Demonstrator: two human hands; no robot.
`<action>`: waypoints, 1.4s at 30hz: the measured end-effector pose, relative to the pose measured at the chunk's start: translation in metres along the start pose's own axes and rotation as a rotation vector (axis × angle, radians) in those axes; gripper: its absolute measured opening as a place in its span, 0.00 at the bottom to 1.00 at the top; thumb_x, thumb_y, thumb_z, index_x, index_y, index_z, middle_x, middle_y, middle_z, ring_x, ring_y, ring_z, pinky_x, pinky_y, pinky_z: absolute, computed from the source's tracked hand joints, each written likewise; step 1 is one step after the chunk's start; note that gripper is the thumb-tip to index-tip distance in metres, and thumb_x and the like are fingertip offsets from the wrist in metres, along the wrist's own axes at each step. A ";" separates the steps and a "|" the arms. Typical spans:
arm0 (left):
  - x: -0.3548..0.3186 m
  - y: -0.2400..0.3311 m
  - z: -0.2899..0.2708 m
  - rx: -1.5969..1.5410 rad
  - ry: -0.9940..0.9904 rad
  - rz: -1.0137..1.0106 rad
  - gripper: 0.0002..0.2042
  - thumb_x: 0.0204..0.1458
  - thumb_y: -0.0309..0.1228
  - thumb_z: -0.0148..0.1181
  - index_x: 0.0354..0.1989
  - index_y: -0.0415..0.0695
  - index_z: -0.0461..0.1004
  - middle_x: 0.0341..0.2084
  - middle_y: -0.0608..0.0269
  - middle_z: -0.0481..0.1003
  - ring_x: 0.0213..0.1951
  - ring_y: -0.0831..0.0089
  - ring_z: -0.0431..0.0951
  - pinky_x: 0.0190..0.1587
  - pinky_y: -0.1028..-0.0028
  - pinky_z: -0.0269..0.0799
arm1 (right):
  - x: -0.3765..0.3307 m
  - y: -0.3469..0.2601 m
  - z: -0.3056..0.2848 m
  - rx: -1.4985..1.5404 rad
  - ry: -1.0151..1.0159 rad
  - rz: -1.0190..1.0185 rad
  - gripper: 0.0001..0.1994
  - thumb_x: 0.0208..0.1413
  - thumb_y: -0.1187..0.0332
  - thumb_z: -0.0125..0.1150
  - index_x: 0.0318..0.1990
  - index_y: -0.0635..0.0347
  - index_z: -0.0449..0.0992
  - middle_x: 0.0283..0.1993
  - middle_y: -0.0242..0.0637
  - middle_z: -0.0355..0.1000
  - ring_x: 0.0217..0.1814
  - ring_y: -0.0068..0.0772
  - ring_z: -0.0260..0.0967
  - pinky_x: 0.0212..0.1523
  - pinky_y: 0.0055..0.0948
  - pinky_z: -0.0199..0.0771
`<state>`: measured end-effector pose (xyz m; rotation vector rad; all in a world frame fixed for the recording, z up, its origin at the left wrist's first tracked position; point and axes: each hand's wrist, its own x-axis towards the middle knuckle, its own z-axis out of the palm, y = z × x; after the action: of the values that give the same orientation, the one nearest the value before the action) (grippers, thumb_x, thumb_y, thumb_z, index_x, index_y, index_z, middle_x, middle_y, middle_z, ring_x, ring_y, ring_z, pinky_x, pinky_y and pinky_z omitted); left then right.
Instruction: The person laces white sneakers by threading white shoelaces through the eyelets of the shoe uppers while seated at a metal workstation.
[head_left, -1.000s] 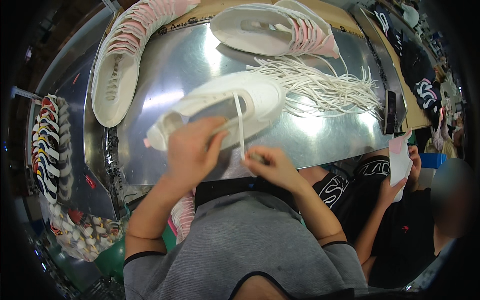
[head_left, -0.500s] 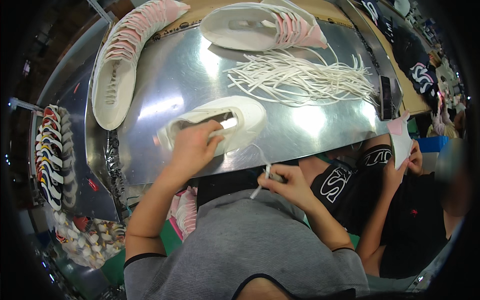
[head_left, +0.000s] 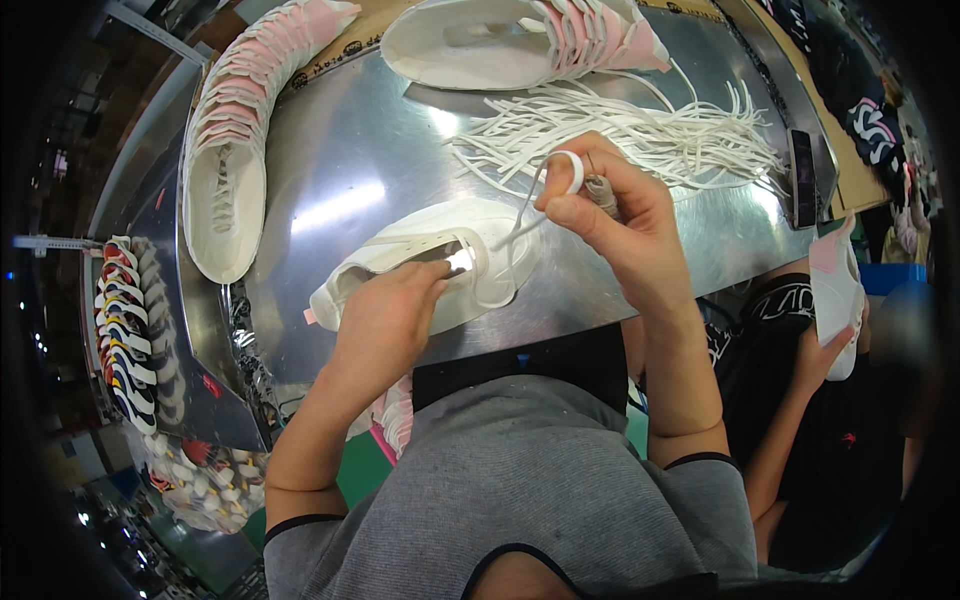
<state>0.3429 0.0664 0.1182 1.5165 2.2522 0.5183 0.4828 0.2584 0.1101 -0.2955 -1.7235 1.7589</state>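
A white shoe upper (head_left: 505, 222) lies on the metal tabletop in front of me, its opening facing up. My left hand (head_left: 385, 310) grips the near side of its opening, fingertips reaching inside beside a shiny patch. Above the table, right of the upper, my right hand (head_left: 630, 225) is closed on a white shoelace (head_left: 576, 172), pinched and looped round the fingers. From there the lace runs down to the eyelet area, with a slack loop over the upper's side. A small greyish object (head_left: 602, 193), perhaps a tool handle, also sits in the right hand; its kind is unclear.
A bundle of white laces (head_left: 600, 135) lies behind my right hand. Nested white-and-pink uppers (head_left: 228, 200) curve along the left; another stack (head_left: 460, 50) is at the back. A phone (head_left: 802, 178) rests at the right edge. A co-worker's hand (head_left: 825, 355) holds an upper.
My right hand has risen from near my lap to above the table, drawing the lace up. My left hand stays at the upper's opening. The view has shifted slightly.
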 end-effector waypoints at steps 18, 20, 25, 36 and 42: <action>0.024 -0.007 0.032 0.030 0.105 -0.072 0.11 0.54 0.41 0.62 0.31 0.47 0.81 0.18 0.59 0.77 0.24 0.58 0.78 0.29 0.63 0.71 | -0.023 0.062 0.043 -0.216 0.083 0.287 0.13 0.57 0.64 0.63 0.42 0.64 0.73 0.32 0.42 0.74 0.32 0.38 0.72 0.35 0.33 0.70; 0.025 -0.010 0.037 -0.008 0.140 -0.083 0.11 0.53 0.42 0.63 0.29 0.47 0.82 0.16 0.60 0.76 0.22 0.58 0.78 0.27 0.63 0.71 | -0.036 0.060 0.038 -0.243 0.151 0.322 0.13 0.59 0.64 0.61 0.44 0.63 0.71 0.32 0.44 0.74 0.34 0.41 0.74 0.37 0.34 0.72; 0.029 -0.014 0.042 -0.107 0.196 -0.082 0.11 0.52 0.36 0.66 0.29 0.41 0.80 0.18 0.59 0.77 0.21 0.70 0.76 0.27 0.73 0.68 | -0.073 0.053 0.029 -0.361 -0.061 0.331 0.09 0.61 0.65 0.57 0.42 0.61 0.71 0.32 0.44 0.77 0.34 0.48 0.77 0.36 0.40 0.74; 0.025 -0.018 0.038 -0.162 0.072 -0.038 0.08 0.50 0.31 0.66 0.34 0.39 0.80 0.24 0.54 0.78 0.27 0.68 0.79 0.31 0.70 0.71 | -0.063 0.046 0.029 -0.695 -0.155 0.300 0.08 0.60 0.67 0.59 0.38 0.63 0.72 0.28 0.41 0.78 0.30 0.46 0.77 0.31 0.37 0.74; 0.012 -0.007 0.045 -0.088 0.060 0.158 0.10 0.48 0.22 0.61 0.40 0.39 0.77 0.32 0.52 0.78 0.35 0.51 0.78 0.37 0.63 0.72 | -0.058 0.066 0.061 -1.048 -0.244 0.186 0.08 0.53 0.70 0.59 0.37 0.63 0.68 0.26 0.47 0.75 0.28 0.49 0.77 0.27 0.42 0.75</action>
<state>0.3562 0.0792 0.0747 1.6630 2.1337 0.7080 0.4729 0.1802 0.0380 -0.7100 -2.7531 0.8574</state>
